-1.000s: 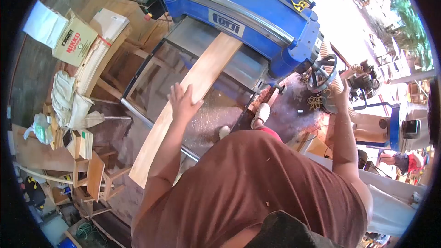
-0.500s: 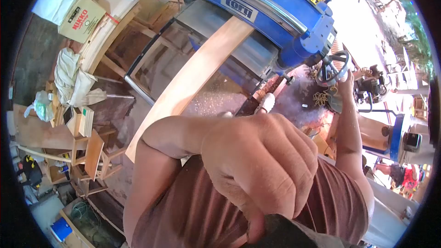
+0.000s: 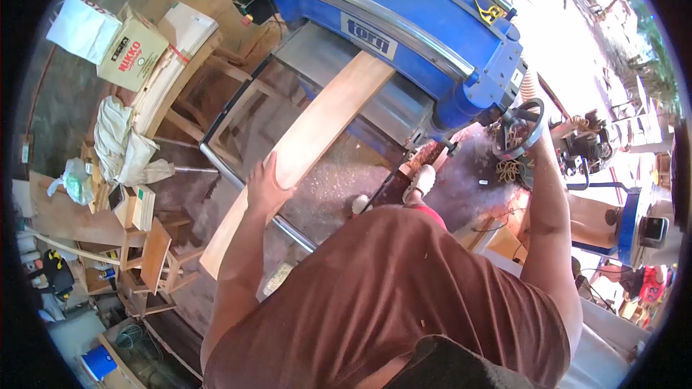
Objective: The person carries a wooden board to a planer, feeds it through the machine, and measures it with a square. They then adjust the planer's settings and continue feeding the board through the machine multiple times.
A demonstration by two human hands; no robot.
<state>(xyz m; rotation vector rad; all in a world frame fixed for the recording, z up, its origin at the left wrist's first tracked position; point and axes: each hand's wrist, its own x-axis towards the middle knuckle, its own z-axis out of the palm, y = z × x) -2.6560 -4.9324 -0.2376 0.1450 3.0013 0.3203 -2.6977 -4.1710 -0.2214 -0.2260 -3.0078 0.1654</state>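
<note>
A long pale wooden plank (image 3: 324,126) slants across the metal bed of a blue thickness planer (image 3: 404,21), its far end under the machine's front. My left hand (image 3: 267,184) is on the plank's near part, its fingers on the wood and the thumb toward the right edge. Over on the right, my right hand (image 3: 542,142) is at the rim of the planer's handwheel (image 3: 520,130), with its fingers partly hidden by the wheel.
A roller bar (image 3: 220,166) crosses under the plank. Stacked boards and a carton (image 3: 133,54) stand at left, above a wooden stool frame (image 3: 155,256). Wood shavings and an electric cord lie on the floor. Another blue machine (image 3: 631,227) is at right.
My left hand has moved from close before the camera, over my lap, forward and left onto the plank. My right hand stays at the handwheel.
</note>
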